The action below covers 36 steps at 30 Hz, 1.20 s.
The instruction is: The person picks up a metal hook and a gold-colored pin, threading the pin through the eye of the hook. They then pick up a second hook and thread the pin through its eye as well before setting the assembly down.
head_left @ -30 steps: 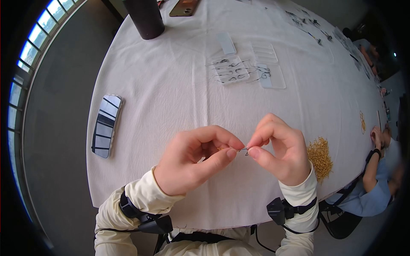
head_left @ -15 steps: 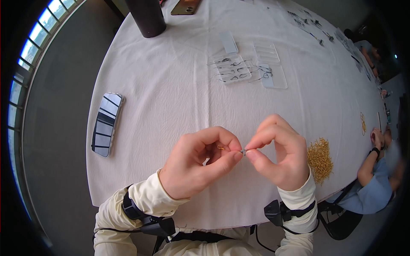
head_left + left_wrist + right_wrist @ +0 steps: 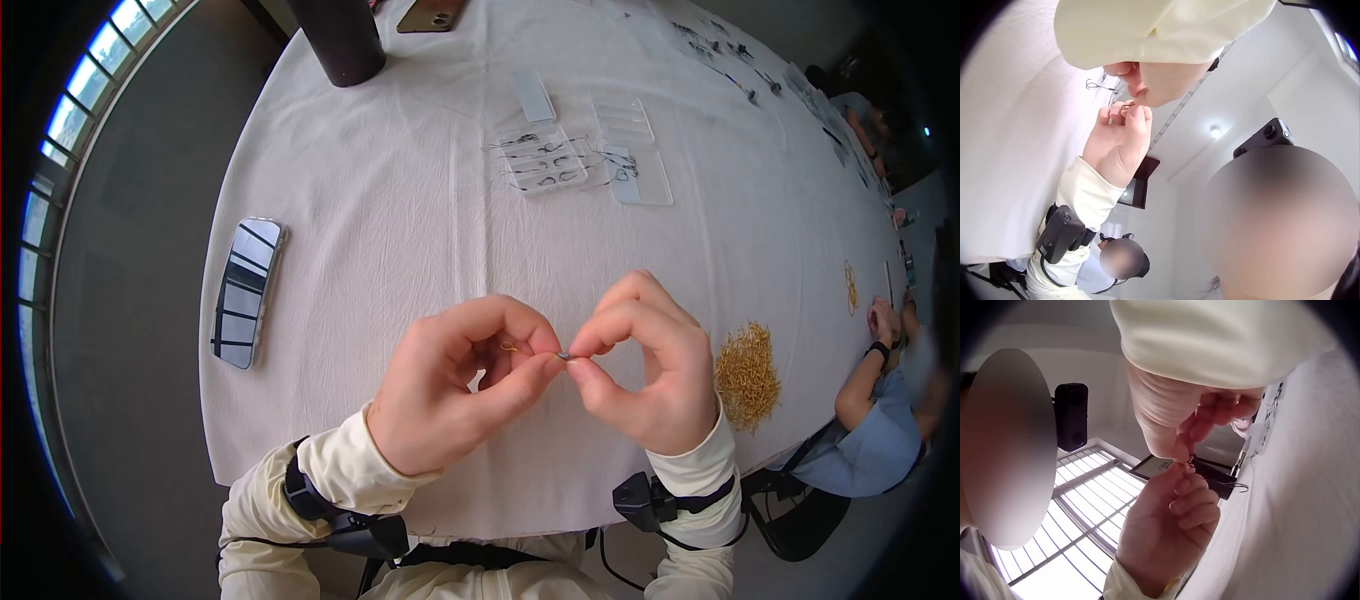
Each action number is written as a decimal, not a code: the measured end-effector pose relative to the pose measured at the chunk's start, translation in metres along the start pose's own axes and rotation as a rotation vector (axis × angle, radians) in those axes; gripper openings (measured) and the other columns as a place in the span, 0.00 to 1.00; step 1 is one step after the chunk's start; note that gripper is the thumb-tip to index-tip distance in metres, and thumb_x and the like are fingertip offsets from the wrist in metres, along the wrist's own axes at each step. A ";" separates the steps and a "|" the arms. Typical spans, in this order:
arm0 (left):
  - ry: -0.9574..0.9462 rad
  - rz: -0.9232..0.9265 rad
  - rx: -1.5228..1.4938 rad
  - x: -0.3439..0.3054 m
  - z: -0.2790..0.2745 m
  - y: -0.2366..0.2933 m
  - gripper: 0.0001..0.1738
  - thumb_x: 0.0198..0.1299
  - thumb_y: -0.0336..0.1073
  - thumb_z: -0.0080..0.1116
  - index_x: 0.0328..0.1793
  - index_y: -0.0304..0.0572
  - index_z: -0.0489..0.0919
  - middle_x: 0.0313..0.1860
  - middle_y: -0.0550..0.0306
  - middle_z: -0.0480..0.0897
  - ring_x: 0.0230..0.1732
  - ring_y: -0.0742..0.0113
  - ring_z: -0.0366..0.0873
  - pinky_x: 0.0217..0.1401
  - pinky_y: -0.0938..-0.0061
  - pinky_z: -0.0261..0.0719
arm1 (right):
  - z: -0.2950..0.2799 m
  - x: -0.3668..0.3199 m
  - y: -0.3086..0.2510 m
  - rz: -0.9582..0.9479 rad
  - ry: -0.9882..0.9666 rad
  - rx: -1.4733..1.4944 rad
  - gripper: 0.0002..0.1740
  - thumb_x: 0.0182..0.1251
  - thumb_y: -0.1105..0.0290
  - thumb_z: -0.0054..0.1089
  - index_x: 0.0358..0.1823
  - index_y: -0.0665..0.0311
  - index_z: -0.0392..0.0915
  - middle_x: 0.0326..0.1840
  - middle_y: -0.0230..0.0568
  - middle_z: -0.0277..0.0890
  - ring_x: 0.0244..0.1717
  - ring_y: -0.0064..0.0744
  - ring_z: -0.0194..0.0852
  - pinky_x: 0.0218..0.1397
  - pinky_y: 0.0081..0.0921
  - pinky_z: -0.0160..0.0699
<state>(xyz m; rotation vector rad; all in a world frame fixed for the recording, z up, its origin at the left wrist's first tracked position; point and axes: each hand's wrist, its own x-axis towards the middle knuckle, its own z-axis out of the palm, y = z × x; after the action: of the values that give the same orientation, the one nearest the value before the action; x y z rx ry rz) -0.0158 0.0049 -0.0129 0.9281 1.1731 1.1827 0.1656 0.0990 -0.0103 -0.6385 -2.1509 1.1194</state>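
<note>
Low over the near part of the table, my left hand (image 3: 450, 390) pinches a fine fish hook (image 3: 509, 347) between thumb and forefinger, its golden curved end towards the palm. The bend of the hook (image 3: 1091, 84) juts past the fingers in the left wrist view. A tiny grey piece (image 3: 565, 356) shows at the left fingertips, and my right hand (image 3: 650, 370) pinches its other side. Both sets of fingertips nearly meet. In the right wrist view, the fingers cover most of the small parts.
A heap of small golden pieces (image 3: 747, 376) lies right of my right hand. Beyond are a clear compartment box (image 3: 543, 160) with hooks and an open clear case (image 3: 655, 180). A phone (image 3: 248, 293) lies left; a dark cup (image 3: 340, 45) stands behind. Another person's hand (image 3: 884, 322) rests at the right edge.
My right hand has shifted slightly left and down, bringing the fingertips of both hands closer around the grey piece. The hook's golden end shows more clearly inside my left hand.
</note>
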 end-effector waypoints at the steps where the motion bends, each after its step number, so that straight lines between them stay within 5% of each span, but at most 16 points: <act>1: -0.002 0.006 0.015 0.000 0.000 0.000 0.04 0.64 0.26 0.62 0.42 0.33 0.79 0.35 0.65 0.78 0.35 0.82 0.70 0.36 0.84 0.68 | 0.000 0.000 0.000 -0.009 0.002 -0.002 0.08 0.49 0.81 0.67 0.30 0.63 0.79 0.30 0.34 0.73 0.33 0.30 0.70 0.38 0.25 0.70; 36: 0.016 0.076 0.115 0.002 0.001 -0.003 0.05 0.63 0.25 0.65 0.40 0.33 0.79 0.36 0.60 0.81 0.37 0.79 0.75 0.38 0.83 0.72 | -0.003 0.002 0.000 -0.047 0.035 -0.115 0.09 0.46 0.82 0.68 0.29 0.60 0.81 0.29 0.31 0.73 0.34 0.31 0.70 0.36 0.27 0.69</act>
<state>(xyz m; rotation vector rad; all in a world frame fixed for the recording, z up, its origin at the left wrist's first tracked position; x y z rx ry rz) -0.0148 0.0064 -0.0159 1.0601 1.2387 1.1949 0.1658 0.1019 -0.0082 -0.6506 -2.2010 0.9579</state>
